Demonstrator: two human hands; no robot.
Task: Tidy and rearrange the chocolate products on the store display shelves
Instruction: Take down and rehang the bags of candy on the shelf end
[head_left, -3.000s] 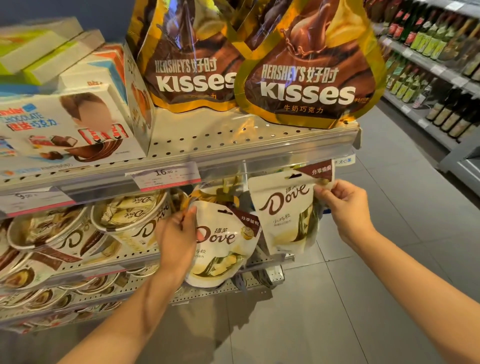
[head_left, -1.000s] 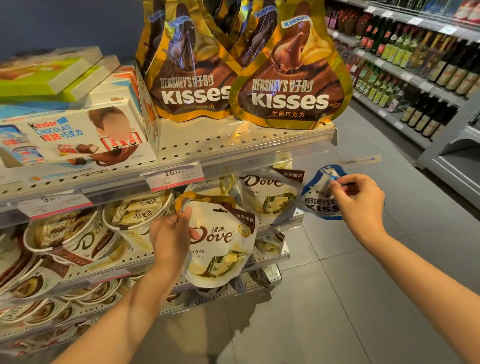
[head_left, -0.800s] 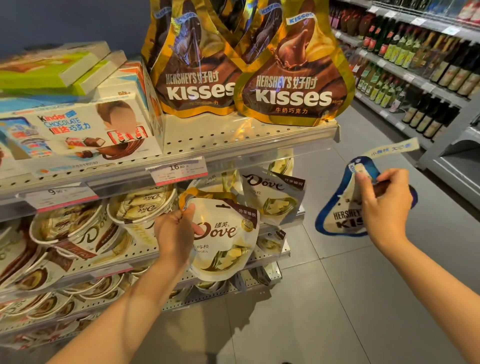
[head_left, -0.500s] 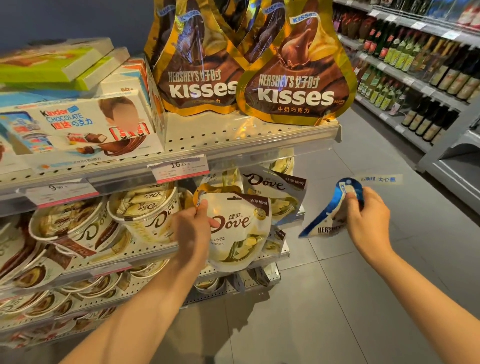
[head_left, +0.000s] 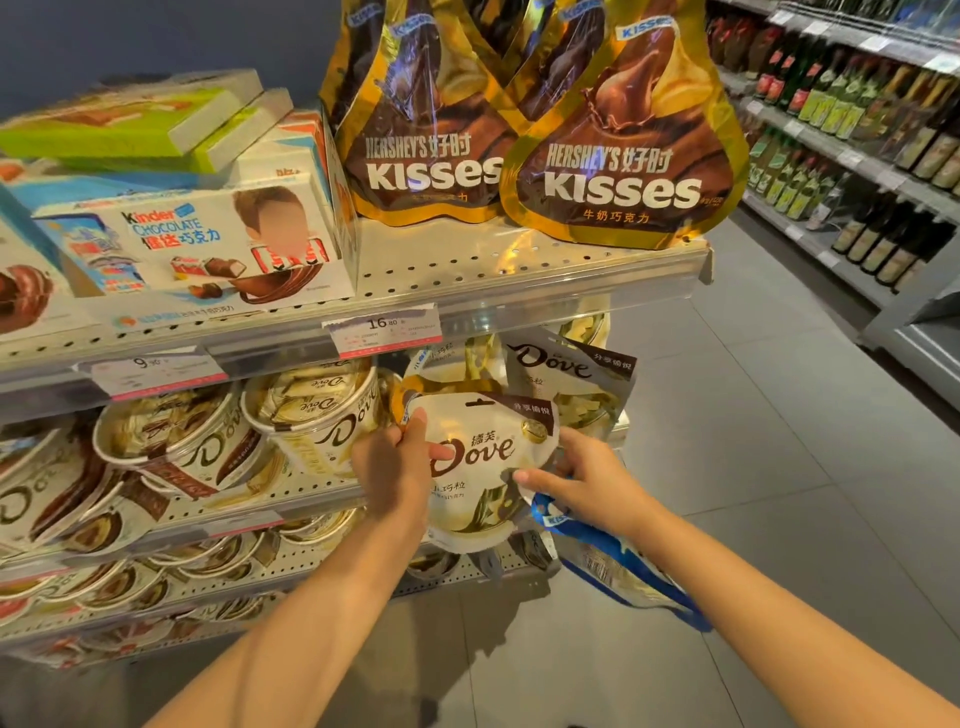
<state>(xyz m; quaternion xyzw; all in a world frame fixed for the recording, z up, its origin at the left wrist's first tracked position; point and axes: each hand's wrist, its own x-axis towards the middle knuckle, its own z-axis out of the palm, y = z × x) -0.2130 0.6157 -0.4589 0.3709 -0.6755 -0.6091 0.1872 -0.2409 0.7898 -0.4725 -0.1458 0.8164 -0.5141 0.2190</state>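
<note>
Blue bag mostly covered by the right hand and forearm; only part of its lettering can be read. Left edge of the Dove bag is covered by the left hand. Second Dove bag is partly hidden behind it and under the shelf lip. Small print on the price tags is too fine to read. Face on the Kinder box is blurred out. Tops of the Kisses bags are cut off by the top edge. Bottle labels at right are too small to tell.
</note>
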